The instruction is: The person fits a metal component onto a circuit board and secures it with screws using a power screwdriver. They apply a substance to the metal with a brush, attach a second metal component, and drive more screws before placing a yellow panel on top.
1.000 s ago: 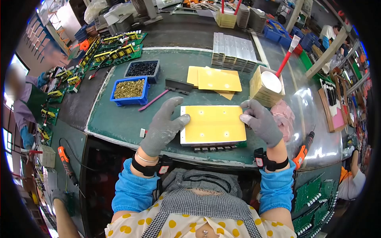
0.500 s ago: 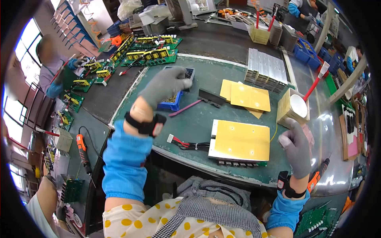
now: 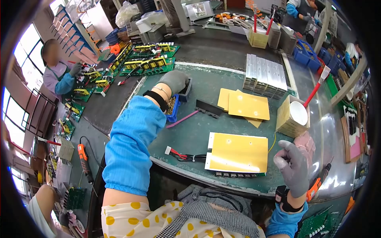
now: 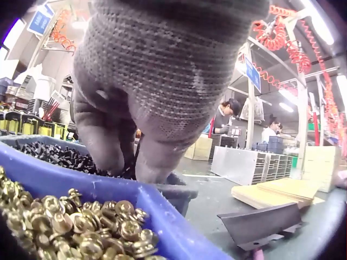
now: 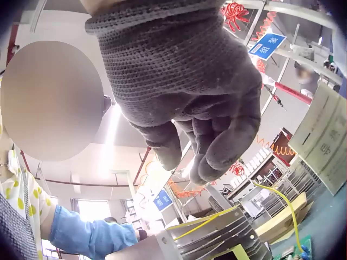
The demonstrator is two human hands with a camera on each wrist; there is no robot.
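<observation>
My gloved left hand (image 3: 176, 81) reaches into a grey bin (image 3: 186, 94) at the back left. In the left wrist view, its fingers (image 4: 160, 160) point down among small black parts (image 4: 49, 157), which hide the fingertips. Right in front is a blue bin (image 3: 174, 116) of brass-coloured screws (image 4: 81, 227). A yellow sheet (image 3: 239, 154) with small holes lies on a silvery metal unit (image 3: 208, 158) near the front of the table. To its right hovers my gloved right hand (image 3: 292, 166), its fingers loosely curled with nothing between them.
A black bracket (image 3: 208, 108) lies behind the unit, near spare yellow sheets (image 3: 249, 106). Silvery metal pieces (image 3: 264, 75) are stacked at the back. A box (image 3: 285, 119) holds a white cup and a red-handled brush (image 3: 317, 87). Wires with a connector (image 3: 178, 154) extend left. A power screwdriver (image 3: 315, 186) lies at right.
My left hand has moved from the yellow sheet's left edge to the bins and down into the grey one. The right hand has left the sheet's right edge and moved aside.
</observation>
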